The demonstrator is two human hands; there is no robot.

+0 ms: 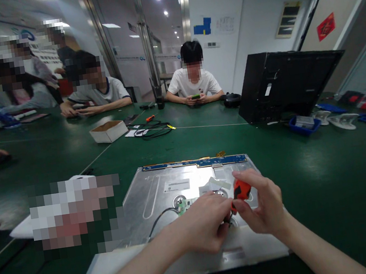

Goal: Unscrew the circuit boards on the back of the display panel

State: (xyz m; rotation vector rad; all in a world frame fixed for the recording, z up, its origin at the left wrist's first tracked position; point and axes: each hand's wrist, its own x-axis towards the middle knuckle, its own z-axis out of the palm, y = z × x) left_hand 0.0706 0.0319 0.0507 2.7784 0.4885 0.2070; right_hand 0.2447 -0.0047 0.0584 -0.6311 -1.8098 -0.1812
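Observation:
A silver metal panel (156, 190) lies flat in front of me, with a blue circuit strip (193, 164) along its far edge. Near its middle is a small green board (184, 205) with a black cable. My right hand (263, 202) grips an orange and black screwdriver (241, 189) between thumb and fingers, its handle tilted up over the panel. Bent over the panel beside the screwdriver's lower end, my left hand (204, 220) has its fingers curled together. Whatever those fingers pinch is hidden; the screwdriver's tip is hidden too.
A black monitor (284, 82) stands at the back right beside a blue tray (305, 125). Farther back are an open box (109, 132), a coiled black cable (151, 131) and a small orange tool (150, 118). Several people sit around the green table (328, 180).

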